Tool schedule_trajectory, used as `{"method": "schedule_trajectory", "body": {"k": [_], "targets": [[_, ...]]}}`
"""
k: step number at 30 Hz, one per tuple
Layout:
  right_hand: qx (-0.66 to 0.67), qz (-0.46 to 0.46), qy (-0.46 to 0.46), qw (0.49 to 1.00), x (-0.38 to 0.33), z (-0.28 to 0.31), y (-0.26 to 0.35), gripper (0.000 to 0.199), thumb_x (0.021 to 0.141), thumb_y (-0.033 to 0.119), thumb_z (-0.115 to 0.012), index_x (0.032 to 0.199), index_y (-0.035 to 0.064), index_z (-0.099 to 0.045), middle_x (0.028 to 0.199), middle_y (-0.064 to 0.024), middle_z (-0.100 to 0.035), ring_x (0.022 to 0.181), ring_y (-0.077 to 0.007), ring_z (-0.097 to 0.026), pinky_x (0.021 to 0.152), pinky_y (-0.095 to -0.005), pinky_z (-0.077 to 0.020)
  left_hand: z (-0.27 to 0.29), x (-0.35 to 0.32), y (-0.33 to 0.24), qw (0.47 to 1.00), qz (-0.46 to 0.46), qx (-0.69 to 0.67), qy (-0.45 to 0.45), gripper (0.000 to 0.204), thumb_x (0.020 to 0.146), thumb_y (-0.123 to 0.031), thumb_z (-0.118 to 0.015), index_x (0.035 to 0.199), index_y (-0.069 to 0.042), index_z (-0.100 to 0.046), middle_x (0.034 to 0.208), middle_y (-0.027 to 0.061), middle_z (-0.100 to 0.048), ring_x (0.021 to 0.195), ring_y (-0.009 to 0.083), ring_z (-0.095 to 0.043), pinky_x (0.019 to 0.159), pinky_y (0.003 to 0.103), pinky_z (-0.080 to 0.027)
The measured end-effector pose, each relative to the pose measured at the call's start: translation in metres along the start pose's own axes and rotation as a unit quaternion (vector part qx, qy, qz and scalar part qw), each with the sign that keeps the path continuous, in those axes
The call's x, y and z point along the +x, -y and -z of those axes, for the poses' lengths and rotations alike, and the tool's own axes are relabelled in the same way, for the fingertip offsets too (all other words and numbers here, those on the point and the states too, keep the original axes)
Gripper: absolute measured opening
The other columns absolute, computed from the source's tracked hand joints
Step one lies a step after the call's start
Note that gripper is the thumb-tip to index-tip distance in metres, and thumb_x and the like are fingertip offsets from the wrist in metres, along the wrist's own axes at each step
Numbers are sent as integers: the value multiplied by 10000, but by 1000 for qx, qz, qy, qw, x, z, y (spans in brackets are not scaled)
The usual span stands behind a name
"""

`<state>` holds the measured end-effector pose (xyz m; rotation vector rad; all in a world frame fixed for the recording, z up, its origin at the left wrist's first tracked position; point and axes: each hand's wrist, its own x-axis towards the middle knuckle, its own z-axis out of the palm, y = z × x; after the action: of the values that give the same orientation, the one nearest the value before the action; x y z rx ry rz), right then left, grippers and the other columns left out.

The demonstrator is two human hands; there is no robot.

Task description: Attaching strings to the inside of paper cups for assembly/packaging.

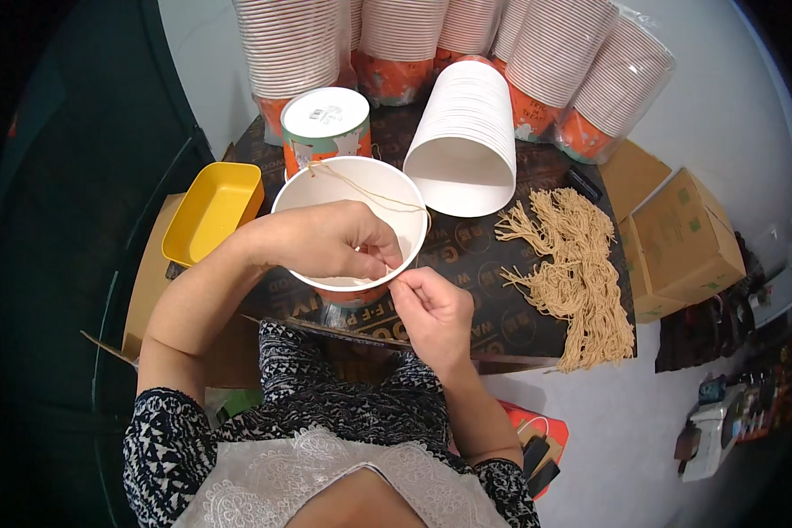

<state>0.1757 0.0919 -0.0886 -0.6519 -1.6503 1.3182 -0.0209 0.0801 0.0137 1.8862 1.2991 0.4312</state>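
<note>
A white paper bucket with an orange printed outside stands at the table's near edge, its mouth facing up. Across its opening runs a thin tan cord, from the far left rim to the right rim. My left hand reaches over the left rim into the bucket, its fingers pinched at the near right wall on a small light bit that looks like cord. Just outside that wall, my right hand has thumb and forefinger pressed together at the rim. What they pinch is too small to make out.
A heap of tan cords lies at the table's right. Behind stand an upturned bucket, a lying stack of white buckets and several wrapped stacks. A yellow tray is at left, a cardboard box at right.
</note>
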Motion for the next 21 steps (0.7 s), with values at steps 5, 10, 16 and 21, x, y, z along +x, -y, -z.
{"method": "schedule_trajectory", "body": {"k": [5, 10, 16, 21], "targets": [[-5, -9, 6, 1000, 4, -1, 5, 52, 924, -2, -631, 884, -29, -651, 677, 51, -584, 622, 13, -473, 522, -183, -384, -3, 4, 6, 1000, -1, -2, 12, 170, 886, -102, -657, 993, 25, -692, 842, 109, -715, 772, 169, -663, 754, 307, -519], [-31, -22, 12, 999, 6, 2, 7, 50, 925, 1, -631, 892, -29, -652, 683, 44, -594, 626, 12, -475, 529, -185, -391, -4, 10, 13, 999, -36, 9, 4, 112, 881, -95, -645, 883, 17, -659, 747, 94, -668, 706, 163, -625, 686, 339, -492], [-109, -22, 13, 994, 5, 7, 3, 165, 890, 89, -698, 1029, 11, -654, 708, -38, -646, 586, -75, -568, 557, -258, -477, -4, 5, 3, 994, -11, 86, -68, 161, 844, -123, -592, 866, 27, -645, 753, 170, -656, 709, 264, -638, 689, 368, -494], [-272, 14, -11, 962, 3, 20, 17, 233, 855, 130, -712, 1073, 76, -648, 870, -99, -645, 669, -253, -656, 611, -362, -523, 5, -7, 5, 988, 38, -3, -152, 204, 834, -150, -570, 856, 26, -672, 760, 148, -668, 692, 232, -625, 683, 358, -495]]}}
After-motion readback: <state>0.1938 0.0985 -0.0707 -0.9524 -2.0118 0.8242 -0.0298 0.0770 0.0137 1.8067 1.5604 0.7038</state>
